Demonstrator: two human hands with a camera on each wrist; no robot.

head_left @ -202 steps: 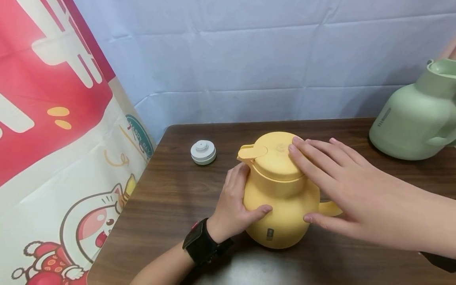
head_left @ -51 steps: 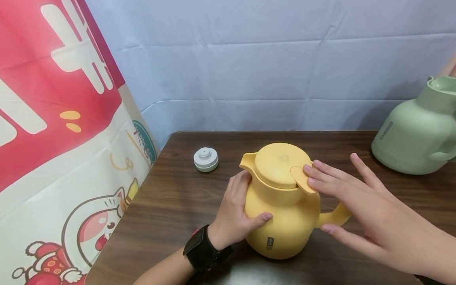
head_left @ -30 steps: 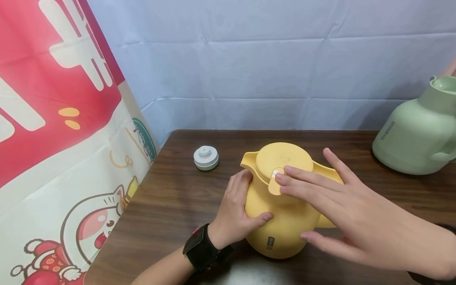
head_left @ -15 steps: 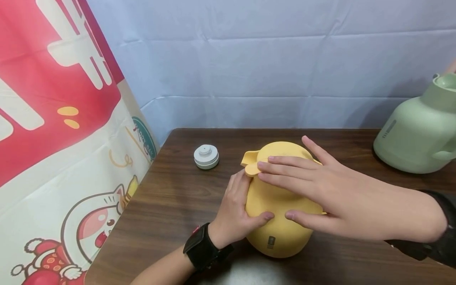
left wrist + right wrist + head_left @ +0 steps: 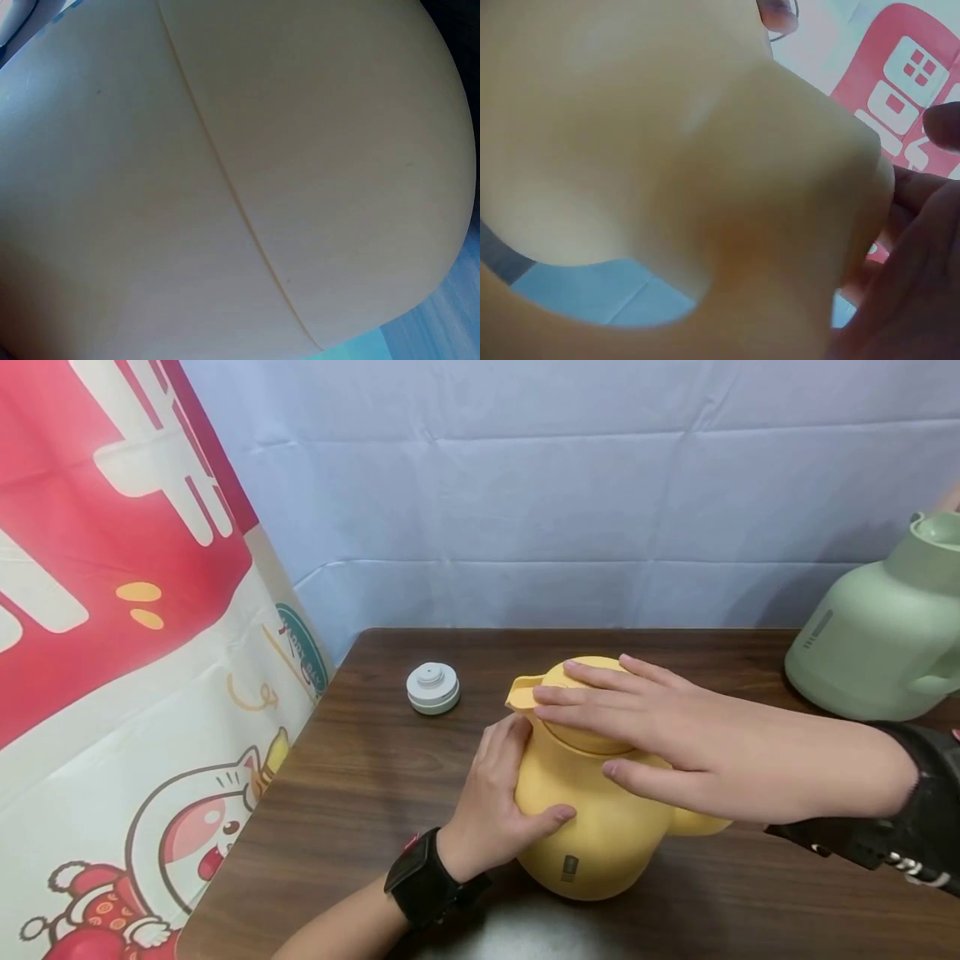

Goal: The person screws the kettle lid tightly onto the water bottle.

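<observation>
A yellow thermos jug (image 5: pixel 592 827) stands upright on the table, its spout (image 5: pixel 523 692) pointing left and its handle (image 5: pixel 697 822) right. My left hand (image 5: pixel 498 797) grips its left side, fingers wrapped behind and thumb across the front. My right hand (image 5: pixel 637 718) lies over the round yellow lid (image 5: pixel 592 742) with its fingers fairly straight, fingertips near the spout; much of the lid is hidden beneath. The left wrist view is filled by the jug's body (image 5: pixel 315 165) with a seam line. In the right wrist view, fingers reach round the lid end of the jug (image 5: pixel 705 150).
A round whitish stopper-like piece (image 5: pixel 432 689) sits on the brown wooden table (image 5: pixel 360 752) at the back left. Toward the back right stands a green jug (image 5: pixel 873 643) without a lid. A pale blue cloth (image 5: pixel 480 502) hangs behind; a printed sheet (image 5: pixel 97 693) hangs at left.
The lid's tab has swung clockwise from the handle side, across the front, to the spout, with my right hand following leftward over the lid. My left hand keeps its hold.
</observation>
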